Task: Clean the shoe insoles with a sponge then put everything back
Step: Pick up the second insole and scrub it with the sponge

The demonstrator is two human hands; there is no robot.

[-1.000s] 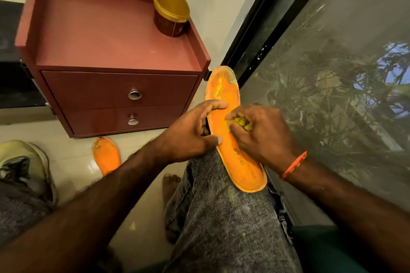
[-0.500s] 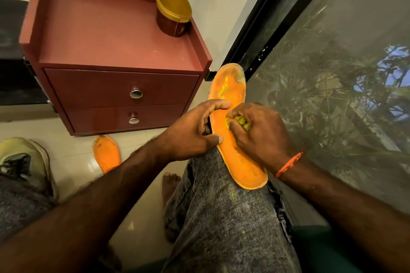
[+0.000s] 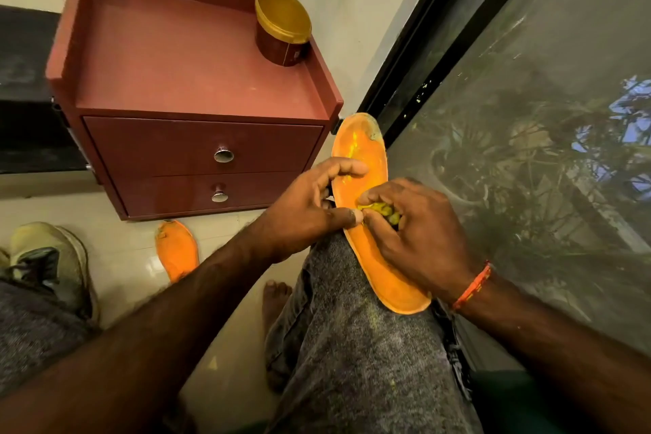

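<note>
- Curled tight, right hand [image 3: 419, 232], fingertips bunched round a yellow-green sponge [image 3: 380, 210] and pressing it onto the middle of an orange insole [image 3: 363, 158].
- Just beside those fingertips, left hand [image 3: 306, 208]: thumb lying across the insole's near edge, forefinger hooked over the edge farther up, the rest of the fingers tucked under and out of sight.
- Under both hands, insole laid lengthwise along a thigh in grey trousers [image 3: 352, 345], heel end jutting out below the right wrist, toe end reaching past the knee toward a dark window frame [image 3: 422, 46].
- Toe area ahead of the fingers marked with a yellowish smear and a greyish worn patch; likely scrubbing still to do there.
- Judged thin, light and bendy: apt to flex or slide on the cloth under pressure, so best pinned at the edge close to the sponge, as now, and lifted by the firmer heel.
- Sponge judged soft and compressible, small enough to vanish almost wholly inside the grip.
- Well off to the left of the hands, second insole [image 3: 176, 250] flat on the floor tiles, beside a pale shoe [image 3: 53, 264].
- Beyond the fingers, maroon drawer unit [image 3: 197, 151] with a gold-lidded jar [image 3: 281, 28] on top.
</note>
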